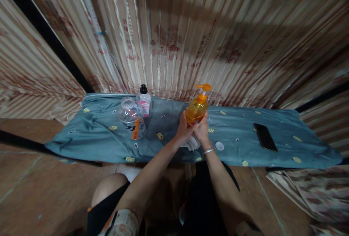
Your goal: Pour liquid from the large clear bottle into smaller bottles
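Note:
Both of my hands are wrapped round a clear pump bottle (196,109) of yellow-orange liquid with an orange pump head. My left hand (183,127) grips its left side and my right hand (201,130) its right side, low down on the bottle. The bottle leans slightly to the right, and its lower part is hidden by the hands. Just beneath them a crumpled whitish cloth (191,143) lies on the covered table. Near my right wrist is a round white cap (219,146).
To the left stand a large clear plastic jar (130,118) with an orange label and a small clear bottle (145,102) with a black cap. A dark phone (265,137) lies at the right. Teal patterned cloth (163,130) covers the narrow table; a striped curtain (174,39) hangs behind.

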Demonstrator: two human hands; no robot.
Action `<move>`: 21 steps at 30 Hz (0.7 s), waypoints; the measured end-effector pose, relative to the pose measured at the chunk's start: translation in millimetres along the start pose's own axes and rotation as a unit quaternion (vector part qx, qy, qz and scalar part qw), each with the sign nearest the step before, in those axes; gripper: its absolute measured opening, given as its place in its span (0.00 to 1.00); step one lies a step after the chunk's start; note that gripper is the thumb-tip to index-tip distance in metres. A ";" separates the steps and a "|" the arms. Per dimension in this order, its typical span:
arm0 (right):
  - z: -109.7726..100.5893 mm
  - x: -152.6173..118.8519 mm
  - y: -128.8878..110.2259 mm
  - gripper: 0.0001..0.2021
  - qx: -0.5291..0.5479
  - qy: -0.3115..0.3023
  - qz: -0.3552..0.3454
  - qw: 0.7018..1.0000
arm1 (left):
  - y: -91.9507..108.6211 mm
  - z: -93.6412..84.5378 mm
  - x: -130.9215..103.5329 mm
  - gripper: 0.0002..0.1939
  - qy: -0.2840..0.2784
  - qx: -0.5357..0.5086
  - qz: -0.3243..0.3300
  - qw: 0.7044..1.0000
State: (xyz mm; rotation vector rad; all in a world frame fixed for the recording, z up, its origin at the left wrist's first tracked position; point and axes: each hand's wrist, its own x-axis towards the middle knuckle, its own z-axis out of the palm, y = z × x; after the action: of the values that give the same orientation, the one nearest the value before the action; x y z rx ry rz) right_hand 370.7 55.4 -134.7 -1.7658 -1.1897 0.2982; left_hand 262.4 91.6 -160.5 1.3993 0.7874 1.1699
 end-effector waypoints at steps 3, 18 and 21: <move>-14.3 15.2 11.6 0.63 -0.006 0.046 0.042 0.998 | -9.2 23.8 -6.6 0.50 -0.017 0.009 -0.039 0.999; -39.9 45.6 58.4 0.58 -0.025 0.105 0.040 0.993 | -23.1 74.4 10.9 0.44 -0.058 -0.019 -0.077 0.995; -33.1 44.6 55.8 0.56 -0.031 0.106 0.037 0.993 | -23.1 69.6 12.5 0.44 -0.055 -0.017 -0.081 0.995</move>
State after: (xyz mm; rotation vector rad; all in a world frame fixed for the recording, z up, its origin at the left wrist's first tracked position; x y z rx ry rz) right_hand 446.8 69.0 -149.7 -1.8480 -0.9933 0.1137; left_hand 335.2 85.4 -174.4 1.3336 0.7847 0.9681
